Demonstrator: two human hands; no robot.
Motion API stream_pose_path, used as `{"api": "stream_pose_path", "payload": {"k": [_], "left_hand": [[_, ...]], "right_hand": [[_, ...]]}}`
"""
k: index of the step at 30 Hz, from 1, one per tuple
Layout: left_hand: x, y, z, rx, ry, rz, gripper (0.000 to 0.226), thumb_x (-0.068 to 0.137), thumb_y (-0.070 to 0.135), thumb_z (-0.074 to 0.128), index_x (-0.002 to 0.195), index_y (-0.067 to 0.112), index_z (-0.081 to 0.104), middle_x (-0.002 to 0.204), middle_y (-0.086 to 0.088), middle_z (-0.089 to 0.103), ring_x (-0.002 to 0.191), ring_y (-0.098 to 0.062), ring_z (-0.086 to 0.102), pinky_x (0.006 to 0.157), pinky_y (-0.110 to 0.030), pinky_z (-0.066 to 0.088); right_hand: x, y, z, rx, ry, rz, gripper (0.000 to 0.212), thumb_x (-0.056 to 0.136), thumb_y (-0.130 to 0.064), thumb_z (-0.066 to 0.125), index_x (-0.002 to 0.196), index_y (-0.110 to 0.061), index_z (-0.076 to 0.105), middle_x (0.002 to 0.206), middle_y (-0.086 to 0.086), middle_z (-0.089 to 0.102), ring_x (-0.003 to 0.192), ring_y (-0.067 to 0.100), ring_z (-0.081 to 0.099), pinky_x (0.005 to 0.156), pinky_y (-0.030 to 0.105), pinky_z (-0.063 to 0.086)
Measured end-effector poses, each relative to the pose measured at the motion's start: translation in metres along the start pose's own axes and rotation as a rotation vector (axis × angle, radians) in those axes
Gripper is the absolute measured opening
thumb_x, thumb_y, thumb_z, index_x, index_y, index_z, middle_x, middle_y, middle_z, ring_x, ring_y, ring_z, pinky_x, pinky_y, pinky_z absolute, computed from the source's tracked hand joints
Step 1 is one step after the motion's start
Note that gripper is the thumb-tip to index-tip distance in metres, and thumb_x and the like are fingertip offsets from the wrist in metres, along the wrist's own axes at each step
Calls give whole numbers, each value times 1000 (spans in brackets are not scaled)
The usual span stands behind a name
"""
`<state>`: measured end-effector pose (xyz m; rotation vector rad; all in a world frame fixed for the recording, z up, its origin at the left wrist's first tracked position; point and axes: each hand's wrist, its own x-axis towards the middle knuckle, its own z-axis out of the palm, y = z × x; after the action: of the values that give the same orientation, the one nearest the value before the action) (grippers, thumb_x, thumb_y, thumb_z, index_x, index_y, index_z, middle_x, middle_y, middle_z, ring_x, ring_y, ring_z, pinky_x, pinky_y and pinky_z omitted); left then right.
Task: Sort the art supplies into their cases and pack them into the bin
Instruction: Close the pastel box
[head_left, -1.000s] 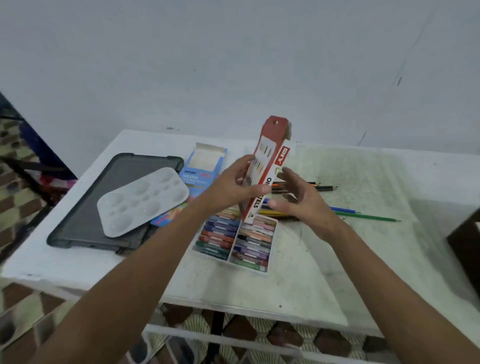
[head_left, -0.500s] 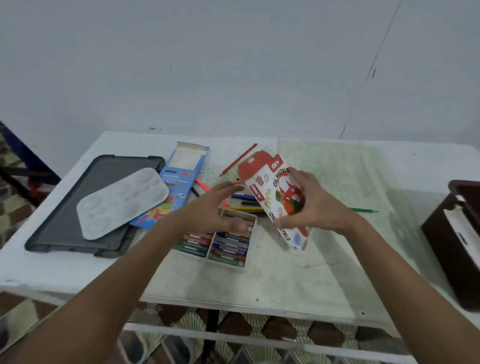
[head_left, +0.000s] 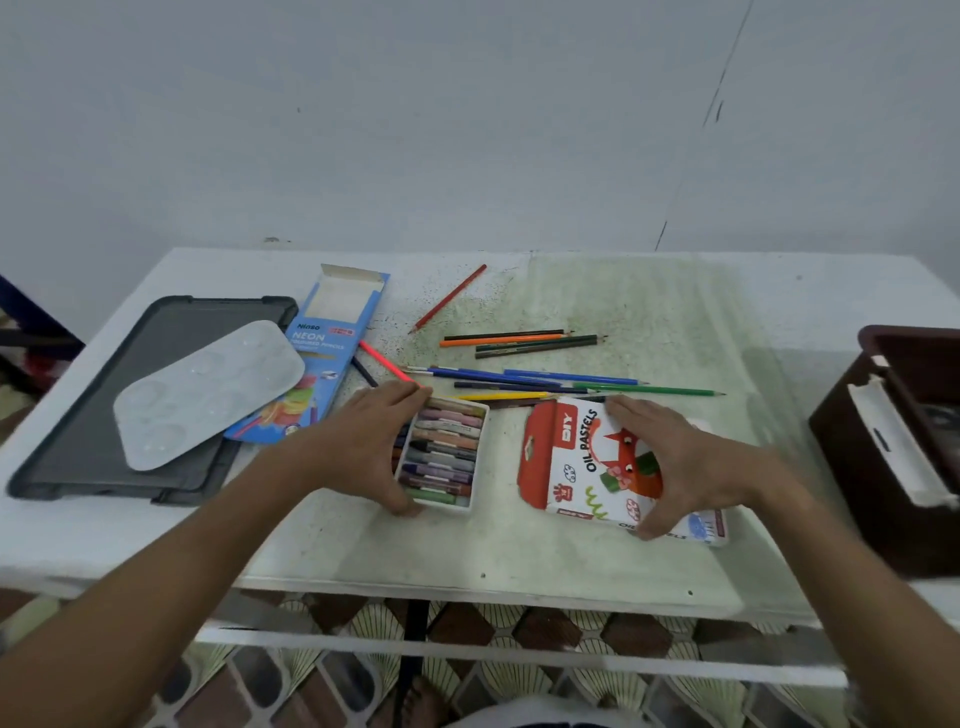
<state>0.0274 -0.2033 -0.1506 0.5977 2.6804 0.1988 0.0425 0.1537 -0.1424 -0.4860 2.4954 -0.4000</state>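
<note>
- The left hand (head_left: 363, 447) lies over the left half of the pastel tray (head_left: 441, 454); its fingers curve over the far edge of the tray and its thumb presses the near edge, so it grips the tray.
- The pastel tray is white, stands flat on the surface (head_left: 519, 561), and its right half shows a row of oil pastels in many colours.
- The right hand (head_left: 680, 462) is spread wide over the pastel box (head_left: 587, 462); the fingers reach its far edge and the thumb is at its near edge, so the hand holds the box across its width.
- The pastel box is red and white with the words "OIL PASTELS", and it lies flat on the surface, just right of the tray and apart from it.
- Beyond both hands, loose coloured pencils (head_left: 545, 376) lie scattered on the surface.
- Beyond the left hand and a little to its left lies a blue pencil box (head_left: 322, 353) with its flap open.
- Far left of the left hand, a white palette (head_left: 208, 389) rests on a dark grey tray (head_left: 93, 436).
- Right of the right hand, at the edge of the view, stands a dark brown bin (head_left: 893, 441).
</note>
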Motion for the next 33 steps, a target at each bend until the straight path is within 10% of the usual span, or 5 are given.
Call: {"api": "stream_pose_path", "payload": {"k": [33], "left_hand": [[10,75,29,91,54,43,126,59,84,57,151,16,5,158,-2,7,145,-21,0,119,-49,3]], "right_hand": [[2,-2,31,77,122,-118,138,51,-61,85,153,-23,1,158,-15,0,142,3,-8,116,28,-1]]}}
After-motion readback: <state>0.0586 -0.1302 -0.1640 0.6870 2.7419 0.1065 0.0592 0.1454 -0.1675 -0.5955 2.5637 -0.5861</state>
